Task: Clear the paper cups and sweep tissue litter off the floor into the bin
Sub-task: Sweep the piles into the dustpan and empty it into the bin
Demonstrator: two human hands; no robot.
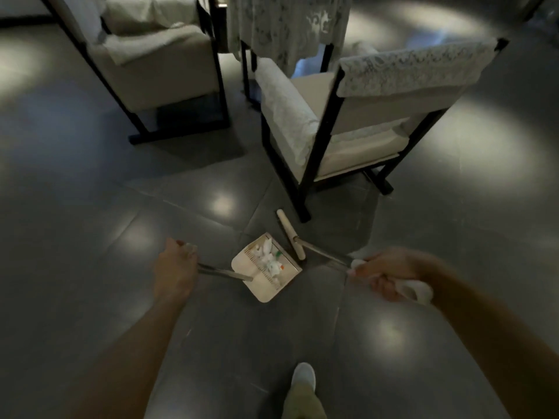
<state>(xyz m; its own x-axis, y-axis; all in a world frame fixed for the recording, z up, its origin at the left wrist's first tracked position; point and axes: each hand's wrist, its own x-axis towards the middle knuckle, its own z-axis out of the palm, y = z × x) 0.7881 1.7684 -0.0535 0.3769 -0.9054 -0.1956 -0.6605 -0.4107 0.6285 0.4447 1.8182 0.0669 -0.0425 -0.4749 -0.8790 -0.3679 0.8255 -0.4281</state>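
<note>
Head view: the dustpan (267,290) sits on the grey floor (90,207), and the tissue litter (270,259) is heaped inside it, white with specks of orange and green. Left of the dustpan, the left hand (174,269) grips its long handle. Just beside the dustpan's right edge lies the broom (289,232) head. The right hand (385,276) is curled round the broom's handle, a white wad (416,290) bunched in the same fist. Beyond the dustpan stands a lace-draped chair (348,116).
</note>
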